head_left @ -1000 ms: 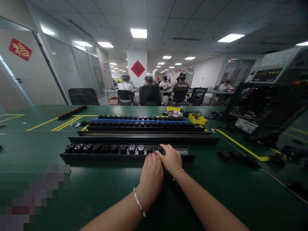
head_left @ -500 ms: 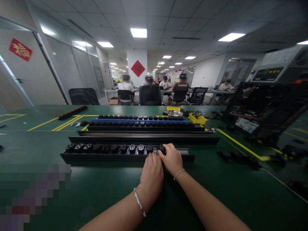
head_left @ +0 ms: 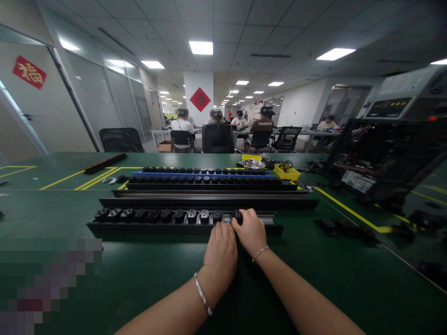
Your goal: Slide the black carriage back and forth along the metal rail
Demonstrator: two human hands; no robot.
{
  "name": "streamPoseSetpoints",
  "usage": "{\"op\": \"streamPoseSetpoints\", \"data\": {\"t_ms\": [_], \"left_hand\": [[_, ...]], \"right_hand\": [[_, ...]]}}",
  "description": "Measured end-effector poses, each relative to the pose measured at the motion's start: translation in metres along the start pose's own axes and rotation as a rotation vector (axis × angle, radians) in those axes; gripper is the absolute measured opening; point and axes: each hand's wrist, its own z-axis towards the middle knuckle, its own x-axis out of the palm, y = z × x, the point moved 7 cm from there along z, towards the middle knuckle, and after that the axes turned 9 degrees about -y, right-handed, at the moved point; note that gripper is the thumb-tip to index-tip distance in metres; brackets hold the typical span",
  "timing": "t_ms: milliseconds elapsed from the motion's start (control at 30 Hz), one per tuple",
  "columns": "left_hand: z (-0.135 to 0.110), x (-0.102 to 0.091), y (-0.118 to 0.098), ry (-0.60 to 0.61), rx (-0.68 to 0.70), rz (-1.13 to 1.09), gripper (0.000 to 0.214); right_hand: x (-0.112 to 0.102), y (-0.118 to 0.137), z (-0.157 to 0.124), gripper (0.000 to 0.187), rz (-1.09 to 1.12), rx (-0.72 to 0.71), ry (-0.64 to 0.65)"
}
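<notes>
A black channel-shaped rail [head_left: 139, 228] lies across the green table in front of me. Several round black socket modules [head_left: 165, 215] sit in its left and middle stretch. My left hand [head_left: 220, 246] has its fingers together, hooked over the rail's front wall right of centre; its thumb is hidden. Close beside it, my right hand [head_left: 252, 229] is closed on a small black socket module [head_left: 239, 217] in the channel. A short bare stretch shows between that module and the row; my right hand covers part of the channel.
Behind lie an empty black rail [head_left: 209, 204] and a blue strip [head_left: 167, 175] between rows of modules. A metal bowl [head_left: 254, 164] and yellow tray [head_left: 288, 173] stand farther back. Dark parts [head_left: 345, 229] and a black equipment frame [head_left: 366, 158] are right. People [head_left: 262, 125] sit beyond.
My right hand and the black module have shifted slightly right along the rail, so the gap beside the row is a little wider. My left hand stays in place.
</notes>
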Motion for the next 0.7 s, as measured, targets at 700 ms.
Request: {"op": "streamPoseSetpoints", "data": {"t_ms": [700], "left_hand": [[-0.002,0.001,-0.001,-0.02,0.011,0.011,0.044]], "right_hand": [[-0.008,-0.015,0.002,0.025,-0.055,0.045,-0.049]]}}
